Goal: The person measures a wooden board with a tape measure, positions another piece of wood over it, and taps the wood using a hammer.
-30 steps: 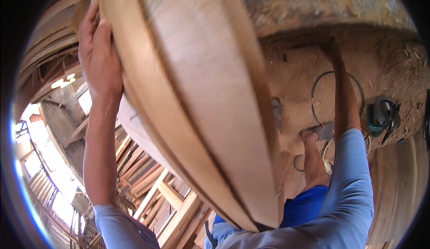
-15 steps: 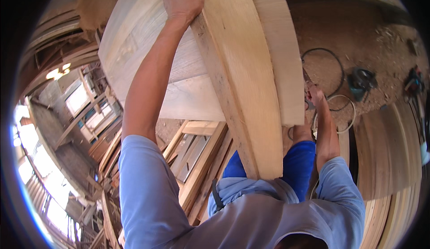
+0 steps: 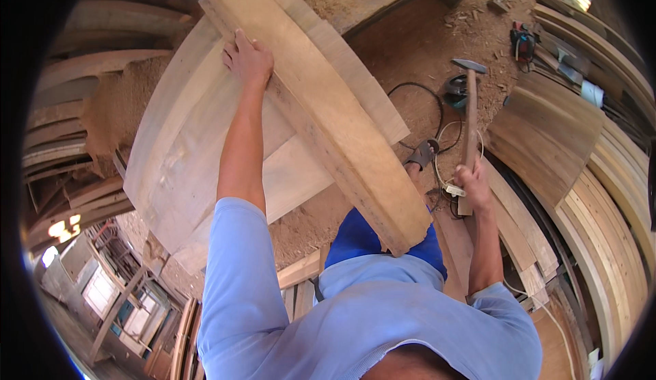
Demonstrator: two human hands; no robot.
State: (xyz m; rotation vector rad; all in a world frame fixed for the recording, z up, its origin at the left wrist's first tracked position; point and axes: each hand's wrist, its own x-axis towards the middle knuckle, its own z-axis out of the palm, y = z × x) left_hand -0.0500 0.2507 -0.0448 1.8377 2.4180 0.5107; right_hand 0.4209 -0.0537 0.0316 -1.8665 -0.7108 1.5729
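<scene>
Head view: the thick wooden beam (image 3: 321,113) already lies across the pale board panel (image 3: 205,168), though whether it is fastened cannot be told; the left hand (image 3: 249,63) rests on its edge, fingers loosely spread, while the right hand (image 3: 473,183) grasps the hammer (image 3: 471,120), apart from both

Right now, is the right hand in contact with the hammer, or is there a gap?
Touching. The head view shows the right hand closed around the wooden handle of the hammer, near its lower end.
</scene>
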